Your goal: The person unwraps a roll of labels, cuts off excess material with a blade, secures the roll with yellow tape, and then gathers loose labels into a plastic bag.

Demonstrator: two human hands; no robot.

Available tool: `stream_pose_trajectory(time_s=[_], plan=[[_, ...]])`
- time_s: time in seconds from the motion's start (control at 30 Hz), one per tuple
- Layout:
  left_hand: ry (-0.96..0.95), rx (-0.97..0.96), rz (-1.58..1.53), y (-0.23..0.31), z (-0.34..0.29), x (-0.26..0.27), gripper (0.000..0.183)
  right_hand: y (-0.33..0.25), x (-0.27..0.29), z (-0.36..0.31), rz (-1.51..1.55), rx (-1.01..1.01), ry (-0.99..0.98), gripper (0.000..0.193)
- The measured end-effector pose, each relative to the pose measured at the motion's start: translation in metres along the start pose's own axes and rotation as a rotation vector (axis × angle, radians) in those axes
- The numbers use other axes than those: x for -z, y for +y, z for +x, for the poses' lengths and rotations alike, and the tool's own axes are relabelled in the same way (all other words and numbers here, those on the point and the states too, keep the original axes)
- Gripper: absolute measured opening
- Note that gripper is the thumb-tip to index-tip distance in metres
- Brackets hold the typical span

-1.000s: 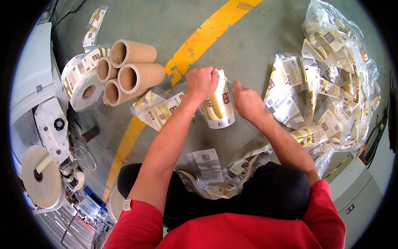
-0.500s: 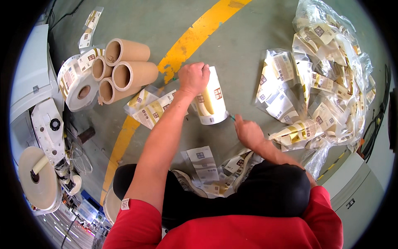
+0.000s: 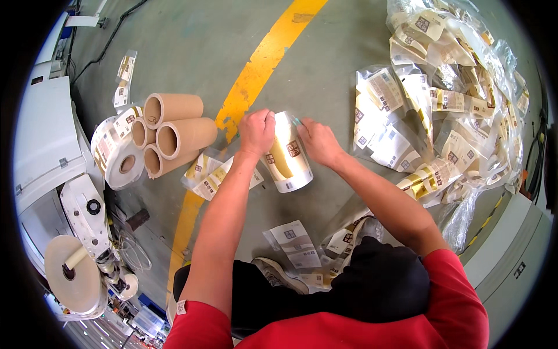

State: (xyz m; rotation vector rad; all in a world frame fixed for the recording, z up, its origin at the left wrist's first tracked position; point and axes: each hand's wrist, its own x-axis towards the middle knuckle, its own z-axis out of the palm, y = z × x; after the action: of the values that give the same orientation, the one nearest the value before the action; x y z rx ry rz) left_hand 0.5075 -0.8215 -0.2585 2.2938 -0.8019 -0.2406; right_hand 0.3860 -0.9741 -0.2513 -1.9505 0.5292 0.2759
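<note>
A small roll of white and gold printed film (image 3: 289,156) stands tilted on the floor in front of me. My left hand (image 3: 257,132) is closed against its upper left side, thumb side by the top edge. A bit of green pokes out left of that hand; what it belongs to is hidden. At the upper right of the roll is my right hand (image 3: 319,141), fingers closed round a slim teal tool (image 3: 297,122) whose tip meets the film. Too little of the tool shows to tell its kind. Loose printed film strips (image 3: 216,174) lie left of the roll.
Brown cardboard cores (image 3: 189,135) are stacked at the left, beside a larger film roll (image 3: 125,164). A heap of crumpled printed film (image 3: 459,116) fills the right. Film scraps (image 3: 295,241) lie between my shoes. A machine with a reel (image 3: 72,273) stands at far left.
My right hand has moved from the lower end of the roll up to its upper right side. The left hand stays at the roll. The whole view has shifted slightly.
</note>
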Motion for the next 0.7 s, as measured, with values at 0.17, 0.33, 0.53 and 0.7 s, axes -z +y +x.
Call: stream_pose_trajectory(time_s=[0.17, 0.33, 0.53, 0.7], plan=[[-0.039, 0.025, 0.052, 0.0032, 0.0018, 0.0019, 0.029, 0.0012, -0.005, 0.0069, 0.015, 0.0, 0.023, 0.028], [-0.014, 0.021, 0.034, 0.0037, 0.0022, 0.0004, 0.03, 0.0004, -0.0051, 0.0069, 0.018, -0.009, 0.029, 0.028], [-0.032, 0.025, 0.043, 0.0006, 0.0019, 0.0007, 0.029, -0.005, -0.0038, 0.0058, 0.009, -0.046, 0.013, 0.027], [-0.028, 0.016, 0.048, 0.0038, 0.0034, 0.0009, 0.029, -0.003, -0.0034, 0.0063, 0.007, -0.039, 0.023, 0.028]])
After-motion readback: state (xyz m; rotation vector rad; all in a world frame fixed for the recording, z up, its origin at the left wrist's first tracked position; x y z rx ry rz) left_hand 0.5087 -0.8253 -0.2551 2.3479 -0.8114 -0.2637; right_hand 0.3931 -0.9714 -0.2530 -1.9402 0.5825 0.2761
